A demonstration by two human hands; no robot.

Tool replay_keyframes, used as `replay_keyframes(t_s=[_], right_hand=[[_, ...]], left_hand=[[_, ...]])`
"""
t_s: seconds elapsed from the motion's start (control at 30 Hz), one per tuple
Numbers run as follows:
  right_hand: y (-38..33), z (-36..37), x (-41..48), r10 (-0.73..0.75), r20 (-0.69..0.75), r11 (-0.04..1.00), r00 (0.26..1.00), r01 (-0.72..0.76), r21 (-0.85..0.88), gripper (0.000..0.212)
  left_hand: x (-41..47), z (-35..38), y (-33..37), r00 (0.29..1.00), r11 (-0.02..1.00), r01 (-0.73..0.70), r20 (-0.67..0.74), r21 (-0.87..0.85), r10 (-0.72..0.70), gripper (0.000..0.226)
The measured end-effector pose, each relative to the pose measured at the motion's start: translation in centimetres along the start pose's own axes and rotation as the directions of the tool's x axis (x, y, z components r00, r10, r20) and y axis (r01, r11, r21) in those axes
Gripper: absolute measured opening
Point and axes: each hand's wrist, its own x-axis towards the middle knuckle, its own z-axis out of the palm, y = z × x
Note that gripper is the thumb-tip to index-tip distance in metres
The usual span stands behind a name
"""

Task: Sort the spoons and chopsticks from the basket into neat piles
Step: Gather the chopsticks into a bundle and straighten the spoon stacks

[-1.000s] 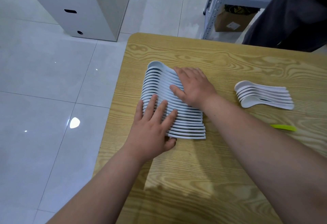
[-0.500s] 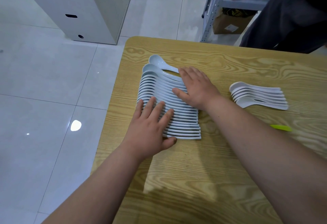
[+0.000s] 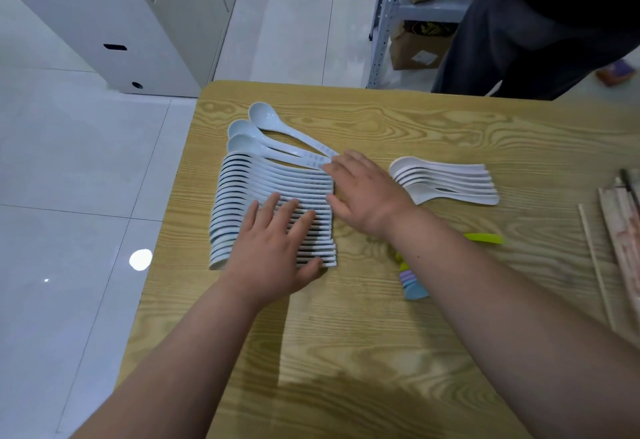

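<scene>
Here, left hand [image 3: 273, 251] flat, fingers straight, atop the spoon row [image 3: 263, 182]; right hand [image 3: 367, 192] likewise flat against its handle ends.

Pale blue spoons [image 3: 273, 192], white spoons [image 3: 446, 182], yellow wood-grain table [image 3: 381, 334], lime-green utensil [image 3: 485, 239].

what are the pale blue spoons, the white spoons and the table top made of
Pale blue spoons: probably glossy plastic or melamine, given the smooth, even colour, thin uniform rims and print on the handles. White spoons: same moulded shape with a duller sheen, likely plastic too. Table: light wood grain, flat and even, so perhaps laminate or veneer; solid wood cannot be ruled out.
</scene>
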Motion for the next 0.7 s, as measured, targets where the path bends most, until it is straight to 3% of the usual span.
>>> replay_keyframes(t_s=[0.1, 0.2, 0.3, 0.43, 0.53, 0.7], right_hand=[[1.3, -0.2, -4.5, -0.133, -0.257, 0.989, 0.957, 0.144, 0.028, 0.043], [3.9, -0.7, -10.5, -0.089, -0.312, 0.991, 0.946, 0.117, 0.071, 0.039], [7.9, -0.3, -16.4, -0.003, -0.261, 0.996, 0.965, 0.025, 0.083, 0.058], [12.5, 1.5, -21.3, 0.097, -0.115, 0.995, 0.989, -0.1, -0.019, 0.096], [14.2, 2.5, -22.4, 0.152, -0.129, 0.988, 0.98, -0.155, -0.018, 0.091], [14.8, 3.1, -22.7, 0.068, -0.185, 0.998, 0.98, -0.067, 0.011, 0.064]], left_hand=[[0.5, 0.1, 2.5, 0.997, 0.993, -0.044, -0.067, -0.108, 0.037, 0.074], [1.3, 0.5, 6.1, 0.975, 0.964, -0.167, -0.177, -0.206, 0.131, 0.07], [2.0, 1.4, 10.1, 0.961, 0.928, -0.242, -0.203, -0.284, 0.189, 0.085], [3.3, 3.1, 14.4, 0.985, 0.938, -0.169, -0.079, -0.302, 0.153, 0.115], [4.5, 3.8, 16.3, 0.986, 0.933, -0.135, -0.142, -0.334, 0.091, 0.109], [4.7, 4.7, 17.4, 0.968, 0.879, -0.118, -0.251, -0.461, -0.002, 0.082]])
